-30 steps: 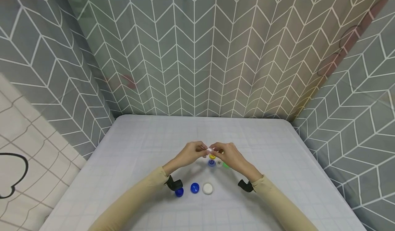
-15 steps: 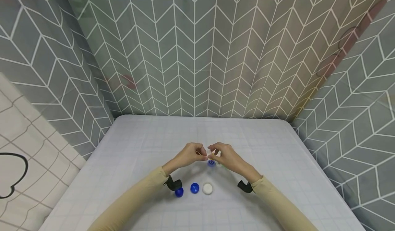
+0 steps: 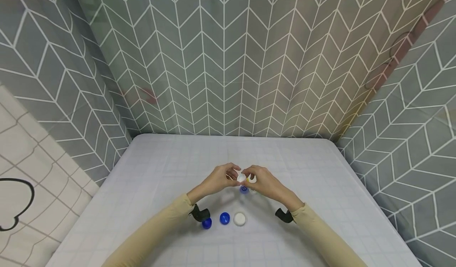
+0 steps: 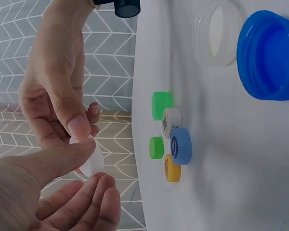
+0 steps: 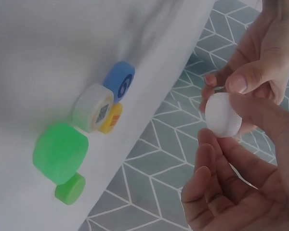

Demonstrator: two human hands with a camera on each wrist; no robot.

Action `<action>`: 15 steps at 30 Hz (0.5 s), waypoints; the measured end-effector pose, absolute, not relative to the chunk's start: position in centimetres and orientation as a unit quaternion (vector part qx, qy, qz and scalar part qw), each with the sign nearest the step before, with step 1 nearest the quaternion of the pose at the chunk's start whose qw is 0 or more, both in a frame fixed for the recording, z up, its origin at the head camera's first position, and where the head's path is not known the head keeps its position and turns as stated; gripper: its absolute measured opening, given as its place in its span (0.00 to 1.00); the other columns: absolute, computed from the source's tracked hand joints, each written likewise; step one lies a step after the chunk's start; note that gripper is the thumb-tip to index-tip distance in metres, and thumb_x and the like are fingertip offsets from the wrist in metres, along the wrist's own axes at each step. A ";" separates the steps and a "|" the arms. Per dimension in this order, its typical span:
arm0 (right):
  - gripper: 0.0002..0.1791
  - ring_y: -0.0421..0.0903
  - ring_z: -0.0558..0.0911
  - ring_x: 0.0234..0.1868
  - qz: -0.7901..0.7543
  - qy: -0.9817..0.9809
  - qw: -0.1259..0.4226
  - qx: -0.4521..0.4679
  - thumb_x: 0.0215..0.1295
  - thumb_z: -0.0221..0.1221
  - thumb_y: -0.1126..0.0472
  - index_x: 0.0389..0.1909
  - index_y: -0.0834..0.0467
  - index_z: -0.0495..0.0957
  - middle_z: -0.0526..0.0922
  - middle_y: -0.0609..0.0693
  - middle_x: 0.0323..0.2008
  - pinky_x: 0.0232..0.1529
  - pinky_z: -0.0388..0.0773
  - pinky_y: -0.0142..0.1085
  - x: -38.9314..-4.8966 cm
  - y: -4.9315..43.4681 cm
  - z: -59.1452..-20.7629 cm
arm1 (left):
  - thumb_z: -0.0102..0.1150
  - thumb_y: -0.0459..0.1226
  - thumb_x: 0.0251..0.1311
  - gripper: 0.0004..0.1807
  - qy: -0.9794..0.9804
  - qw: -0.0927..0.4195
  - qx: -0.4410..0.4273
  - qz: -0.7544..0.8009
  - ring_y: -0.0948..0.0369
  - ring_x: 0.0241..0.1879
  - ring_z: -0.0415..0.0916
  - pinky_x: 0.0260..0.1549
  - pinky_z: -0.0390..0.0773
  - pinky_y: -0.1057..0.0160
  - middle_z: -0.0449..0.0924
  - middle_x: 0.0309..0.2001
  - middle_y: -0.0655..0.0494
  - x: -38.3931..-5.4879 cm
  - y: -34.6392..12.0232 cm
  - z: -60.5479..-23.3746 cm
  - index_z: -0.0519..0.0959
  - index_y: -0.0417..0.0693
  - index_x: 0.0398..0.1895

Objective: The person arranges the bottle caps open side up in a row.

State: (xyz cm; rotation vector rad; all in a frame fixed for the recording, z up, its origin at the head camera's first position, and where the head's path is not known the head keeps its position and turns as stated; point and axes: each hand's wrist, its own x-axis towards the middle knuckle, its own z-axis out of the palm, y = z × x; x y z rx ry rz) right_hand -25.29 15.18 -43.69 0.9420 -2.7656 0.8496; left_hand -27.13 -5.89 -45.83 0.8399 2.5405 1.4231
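Observation:
A small white bottle cap [image 5: 221, 115] with a ridged side is up off the table between both hands. My left hand [image 3: 216, 182] pinches it from the left, thumb and fingertips at its rim. From the other side my right hand [image 3: 262, 184] pinches the same cap, and the two thumbs come close together there. Beyond and below the hands, a light blue cap [image 4: 181, 146], a yellow cap [image 4: 172, 168], a white cap with a printed mark [image 4: 172, 122] and two green caps [image 5: 60, 152] [image 5: 70, 189] stand in a group.
Nearer the body, a dark blue cap [image 3: 225, 218] and a white or clear cap [image 3: 240, 219] lie on the white table [image 3: 171, 156]. Another blue cap [image 3: 206, 223] sits beside the left wrist camera [image 3: 200, 213]. A patterned curtain [image 3: 224, 81] hangs behind the table.
The white cap has been turned between the fingertips, its round face now showing to the head view. Fingers have shifted on it; both forearms stay nearly still.

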 end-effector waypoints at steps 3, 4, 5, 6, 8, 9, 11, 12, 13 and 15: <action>0.15 0.44 0.79 0.38 0.276 -0.908 0.047 0.311 0.60 0.66 0.56 0.46 0.57 0.82 0.84 0.46 0.40 0.36 0.75 0.32 -25.1 15.3 -43.4 | 0.70 0.40 0.53 0.21 0.845 0.047 0.278 0.454 0.65 0.36 0.79 0.38 0.79 0.69 0.82 0.36 0.57 -27.0 -5.8 -45.8 0.79 0.45 0.50; 0.15 0.44 0.79 0.38 0.277 -0.908 0.045 0.311 0.60 0.66 0.56 0.46 0.57 0.82 0.84 0.46 0.40 0.37 0.76 0.33 -25.0 15.3 -43.3 | 0.70 0.40 0.53 0.19 0.849 0.041 0.282 0.445 0.66 0.36 0.79 0.38 0.79 0.69 0.82 0.36 0.57 -26.9 -5.7 -45.7 0.79 0.45 0.49; 0.15 0.44 0.79 0.38 0.279 -0.908 0.043 0.310 0.60 0.66 0.56 0.46 0.57 0.83 0.84 0.46 0.41 0.38 0.76 0.34 -25.0 15.4 -43.3 | 0.70 0.40 0.54 0.18 0.852 0.037 0.286 0.436 0.66 0.36 0.79 0.38 0.78 0.69 0.83 0.36 0.58 -26.8 -5.7 -45.7 0.80 0.46 0.48; 0.15 0.44 0.79 0.39 0.281 -0.907 0.042 0.312 0.60 0.66 0.56 0.46 0.57 0.83 0.85 0.47 0.41 0.38 0.77 0.35 -24.9 15.5 -43.2 | 0.69 0.41 0.55 0.17 0.855 0.032 0.291 0.429 0.66 0.36 0.79 0.39 0.78 0.68 0.83 0.36 0.57 -26.6 -5.6 -45.6 0.80 0.46 0.47; 0.15 0.45 0.79 0.39 0.287 -0.905 0.039 0.313 0.60 0.65 0.57 0.47 0.57 0.83 0.85 0.48 0.42 0.39 0.78 0.39 -24.8 15.6 -43.0 | 0.68 0.41 0.56 0.17 0.860 0.024 0.297 0.414 0.66 0.38 0.79 0.41 0.79 0.66 0.84 0.38 0.57 -26.4 -5.5 -45.4 0.81 0.46 0.47; 0.15 0.46 0.80 0.39 0.288 -0.904 0.038 0.315 0.60 0.65 0.57 0.47 0.57 0.83 0.85 0.48 0.42 0.40 0.78 0.40 -24.7 15.7 -42.9 | 0.68 0.41 0.56 0.16 0.862 0.020 0.300 0.407 0.65 0.39 0.79 0.42 0.79 0.64 0.84 0.39 0.57 -26.3 -5.4 -45.2 0.81 0.45 0.47; 0.14 0.47 0.80 0.39 0.290 -0.902 0.037 0.318 0.60 0.66 0.58 0.46 0.58 0.83 0.85 0.48 0.42 0.40 0.78 0.41 -24.5 15.8 -42.7 | 0.67 0.41 0.57 0.16 0.866 0.012 0.308 0.394 0.63 0.41 0.80 0.44 0.79 0.59 0.84 0.42 0.56 -26.1 -5.3 -45.1 0.81 0.45 0.47; 0.14 0.47 0.80 0.39 0.292 -0.901 0.035 0.319 0.60 0.66 0.58 0.46 0.58 0.83 0.85 0.49 0.42 0.40 0.79 0.41 -24.5 15.9 -42.6 | 0.67 0.41 0.57 0.16 0.868 0.008 0.312 0.386 0.62 0.42 0.80 0.45 0.79 0.58 0.84 0.43 0.55 -25.9 -5.2 -44.9 0.81 0.45 0.47; 0.15 0.47 0.80 0.39 0.290 -0.901 0.034 0.320 0.59 0.66 0.58 0.46 0.58 0.83 0.85 0.48 0.42 0.40 0.79 0.41 -24.4 16.0 -42.5 | 0.67 0.41 0.57 0.16 0.871 0.005 0.314 0.377 0.61 0.43 0.80 0.46 0.79 0.57 0.84 0.43 0.55 -25.8 -5.2 -44.9 0.81 0.45 0.47; 0.14 0.47 0.80 0.38 0.288 -0.901 0.028 0.324 0.58 0.67 0.58 0.45 0.58 0.83 0.85 0.48 0.41 0.39 0.79 0.39 -24.2 16.2 -42.3 | 0.67 0.42 0.57 0.16 0.876 -0.002 0.321 0.360 0.61 0.44 0.79 0.46 0.79 0.58 0.84 0.44 0.56 -25.6 -5.0 -44.7 0.81 0.45 0.47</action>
